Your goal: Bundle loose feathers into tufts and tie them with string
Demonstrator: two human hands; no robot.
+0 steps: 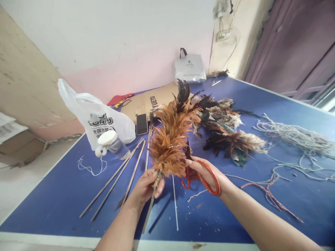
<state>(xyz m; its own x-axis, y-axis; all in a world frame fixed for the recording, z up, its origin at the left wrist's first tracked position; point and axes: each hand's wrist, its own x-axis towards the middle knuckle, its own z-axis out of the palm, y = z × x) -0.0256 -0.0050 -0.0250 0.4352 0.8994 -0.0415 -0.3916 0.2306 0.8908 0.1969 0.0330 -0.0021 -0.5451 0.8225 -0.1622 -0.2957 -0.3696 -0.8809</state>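
A feather duster (170, 139) with orange-brown feathers and a dark tip stands tilted in front of me. My left hand (149, 184) is wrapped round its stick just below the lowest feathers. In my right hand (201, 170) is a pair of scissors (215, 181) with red handles. Their dark blades point up beside the right edge of the feathers, partly hidden by them. Below the feathers the bare stick (148, 216) runs down toward the table's near edge. A short piece of string (196, 196) lies under my right hand.
Several thin sticks (112, 179) lie at left, near a clear jar with a white lid (108, 138) and a white plastic bag (91, 115). A phone (142, 124) rests by a brown paper bag (138, 104). Feather bunches (227, 132) and tangled cord (295, 136) spread across the blue table (261, 97).
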